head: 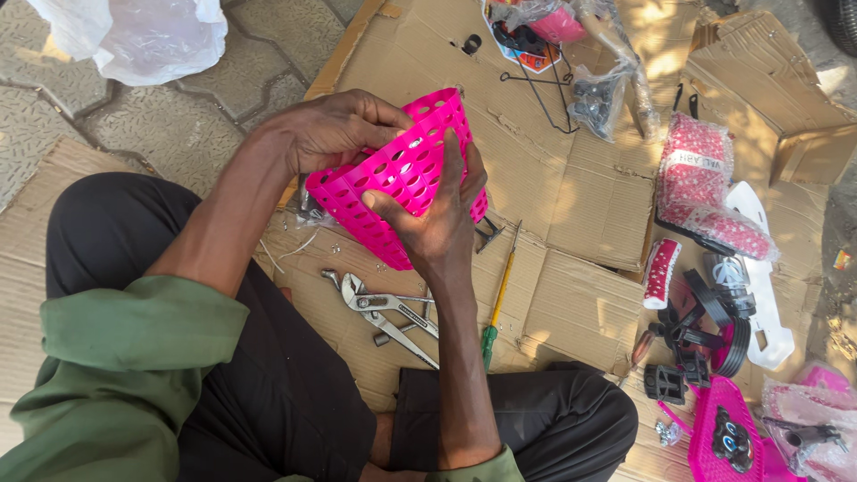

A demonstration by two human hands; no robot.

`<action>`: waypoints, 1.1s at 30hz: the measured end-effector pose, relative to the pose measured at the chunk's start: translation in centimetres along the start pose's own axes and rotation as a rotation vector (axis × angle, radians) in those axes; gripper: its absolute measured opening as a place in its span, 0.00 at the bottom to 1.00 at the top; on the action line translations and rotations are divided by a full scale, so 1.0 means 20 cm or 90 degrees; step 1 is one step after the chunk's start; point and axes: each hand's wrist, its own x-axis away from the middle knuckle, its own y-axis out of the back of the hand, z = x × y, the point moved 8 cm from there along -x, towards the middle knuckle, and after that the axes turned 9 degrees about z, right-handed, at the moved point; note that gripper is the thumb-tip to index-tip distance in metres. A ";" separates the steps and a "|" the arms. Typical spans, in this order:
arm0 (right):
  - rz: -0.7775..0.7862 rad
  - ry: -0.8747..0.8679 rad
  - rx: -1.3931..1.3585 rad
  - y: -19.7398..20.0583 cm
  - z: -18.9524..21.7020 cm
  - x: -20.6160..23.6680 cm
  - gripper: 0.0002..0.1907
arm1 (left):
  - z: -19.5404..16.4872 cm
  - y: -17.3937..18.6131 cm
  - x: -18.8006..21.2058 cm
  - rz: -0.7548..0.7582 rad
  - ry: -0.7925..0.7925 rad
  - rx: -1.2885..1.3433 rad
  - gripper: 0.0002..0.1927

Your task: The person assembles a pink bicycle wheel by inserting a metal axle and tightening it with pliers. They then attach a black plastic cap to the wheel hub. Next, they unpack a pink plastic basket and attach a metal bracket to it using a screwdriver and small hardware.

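A bright pink plastic basket (pixel 406 165) with rows of round holes is held tilted above flattened cardboard (pixel 580 205). My left hand (pixel 335 129) grips its upper rim from the left. My right hand (pixel 433 219) clasps its near side, fingers spread over the holes. Under the basket, on the cardboard, lie metal pliers (pixel 370 299), a wrench (pixel 406 339) and a screwdriver (pixel 500 299) with a yellow shaft and green handle.
To the right lie pink-and-white padded parts (pixel 701 183), a white plastic piece (pixel 759 259), black pedals (pixel 665 384), small black wheels (pixel 714 326) and pink parts (pixel 719 437). Bagged parts (pixel 553 27) and a wire frame (pixel 544 94) sit at the top. A white plastic bag (pixel 134 36) rests on paving.
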 end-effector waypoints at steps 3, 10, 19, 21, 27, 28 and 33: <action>-0.016 -0.016 0.015 0.01 0.00 0.00 0.64 | 0.02 -0.01 -0.01 0.018 -0.005 0.040 0.13; -0.034 0.046 0.034 0.02 0.05 0.01 0.63 | 0.02 -0.01 -0.01 -0.004 -0.005 0.028 0.16; -0.006 -0.015 -0.035 0.01 0.03 0.00 0.64 | -0.01 -0.02 0.02 -0.023 0.017 0.007 0.16; -0.025 0.007 0.000 0.02 0.04 0.01 0.64 | -0.02 -0.03 0.03 -0.013 0.007 0.003 0.16; -0.042 0.021 0.022 0.02 0.04 0.02 0.65 | -0.03 -0.07 0.03 0.031 -0.042 0.051 0.17; -0.043 0.024 0.022 0.02 0.04 0.02 0.64 | -0.03 -0.07 0.03 0.030 -0.041 0.071 0.16; -0.028 -0.006 -0.012 0.01 0.01 0.02 0.64 | -0.02 -0.03 0.02 -0.017 -0.034 0.051 0.13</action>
